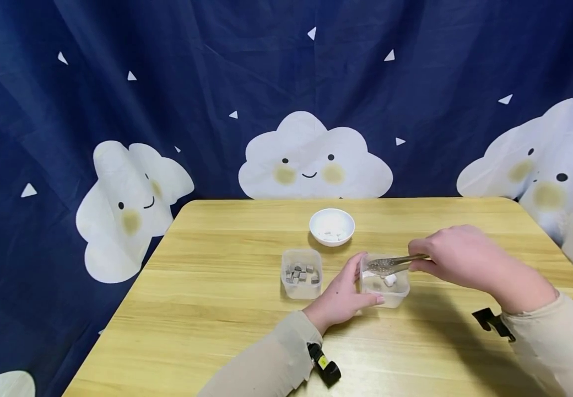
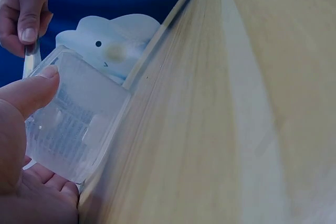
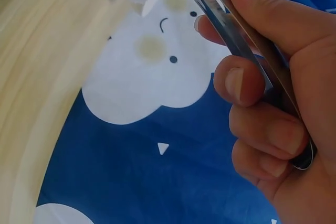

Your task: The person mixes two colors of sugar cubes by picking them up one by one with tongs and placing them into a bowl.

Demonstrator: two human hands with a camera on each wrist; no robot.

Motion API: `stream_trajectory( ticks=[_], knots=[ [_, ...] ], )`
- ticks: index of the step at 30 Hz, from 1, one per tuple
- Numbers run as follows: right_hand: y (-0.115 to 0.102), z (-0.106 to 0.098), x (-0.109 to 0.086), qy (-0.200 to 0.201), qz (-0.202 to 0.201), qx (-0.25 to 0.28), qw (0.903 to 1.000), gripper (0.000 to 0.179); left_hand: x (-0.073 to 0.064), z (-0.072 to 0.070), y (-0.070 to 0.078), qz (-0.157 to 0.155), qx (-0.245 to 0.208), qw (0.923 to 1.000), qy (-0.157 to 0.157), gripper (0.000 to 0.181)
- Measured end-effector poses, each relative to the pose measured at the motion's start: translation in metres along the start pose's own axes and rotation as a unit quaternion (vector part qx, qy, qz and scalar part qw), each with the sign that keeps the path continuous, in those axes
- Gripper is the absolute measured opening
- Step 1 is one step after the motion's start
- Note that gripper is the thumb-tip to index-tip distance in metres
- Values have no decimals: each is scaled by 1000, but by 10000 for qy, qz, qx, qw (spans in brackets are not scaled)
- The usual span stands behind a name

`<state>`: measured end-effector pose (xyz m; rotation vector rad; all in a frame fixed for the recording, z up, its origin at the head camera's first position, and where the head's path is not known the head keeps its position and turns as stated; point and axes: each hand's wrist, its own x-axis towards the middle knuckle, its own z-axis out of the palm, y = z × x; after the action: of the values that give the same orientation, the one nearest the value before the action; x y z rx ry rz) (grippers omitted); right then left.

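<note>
The left hand [image 1: 342,298] holds a clear tub [image 1: 392,301], its thumb along the near wall and its fingers round the far side, so the tub sits just to the right of that palm. The right hand [image 1: 457,259] comes in from the other side with its fingers curled round metal tongs [image 1: 387,266] — the right wrist view shows the thumb and fingers closed about the handle, and the rounded handle end by the heel of the palm. From the right fingertips the tongs run leftward over the tub's rim, their perforated heads down inside it, toward the left hand; whether they pinch anything I cannot tell. A white piece [image 1: 390,280] lies in the tub below the tongs, between the two hands, with more white showing under the perforated heads. To the left of the left hand, near but apart from it, stands another tub [image 1: 300,292] with small grey cubes [image 1: 302,274] in it. Beyond the left fingertips is a white bowl [image 1: 333,220] with small pale bits in the bottom, too small to name. Behind each hand, a black strap shows at the edge of a pale sleeve [image 1: 271,358]. Under both hands spreads a wood-grain table [image 1: 192,331]; past its far edge, ahead of them, hangs a dark blue curtain [image 1: 207,71] printed with white smiling clouds [image 1: 316,146] and little triangles.
</note>
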<state>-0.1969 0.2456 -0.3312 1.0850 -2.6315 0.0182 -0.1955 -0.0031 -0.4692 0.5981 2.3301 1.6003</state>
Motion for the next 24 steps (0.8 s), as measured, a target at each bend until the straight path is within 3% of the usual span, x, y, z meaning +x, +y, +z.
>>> stream_trajectory(
  ticks=[10, 17, 24],
  knots=[
    [-2, -8, 4, 218, 48, 125, 9997, 33, 0, 0, 1, -31, -95, 10000, -3, 97],
    [-1, -2, 13, 624, 113, 235, 9977, 23, -1, 0, 2, -18, -80, 10000, -13, 100],
    [3, 13, 30, 655, 646, 218, 9955, 14, -1, -1, 1, 63, 7, 10000, -44, 94]
  ],
)
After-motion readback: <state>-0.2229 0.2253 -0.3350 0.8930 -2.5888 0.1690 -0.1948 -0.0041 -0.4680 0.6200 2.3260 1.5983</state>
